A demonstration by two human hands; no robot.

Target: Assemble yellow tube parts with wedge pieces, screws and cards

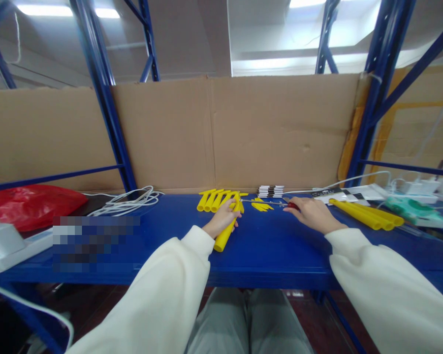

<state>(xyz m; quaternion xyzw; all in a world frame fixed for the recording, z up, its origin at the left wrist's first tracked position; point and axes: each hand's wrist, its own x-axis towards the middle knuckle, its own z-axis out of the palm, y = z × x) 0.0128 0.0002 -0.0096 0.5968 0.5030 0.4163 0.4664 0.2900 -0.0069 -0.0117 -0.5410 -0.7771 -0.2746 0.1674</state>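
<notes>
My left hand (pixel 223 217) is wrapped round a yellow tube (pixel 223 240), which slants with its open end toward me. In my right hand (pixel 313 214) is a screwdriver (pixel 264 202), gripped by its red handle. Its long metal shaft points left, and the tip reaches the upper end of the held tube; whether it sits in a screw is too small to tell. Behind my left hand lies a row of several yellow tubes with narrow ends (pixel 209 200). Small yellow pieces (pixel 261 206) lie beneath the shaft, with tiny metal bits near them.
A stack of small white and black pieces (pixel 270 191) stands by the cardboard wall (pixel 170 132). More yellow tubes (pixel 372 217) lie at right, near white cables and a green-white packet (pixel 409 210). Coiled white cable (pixel 143 197), a red bag (pixel 33 204) and a power strip (pixel 18 253) are at left.
</notes>
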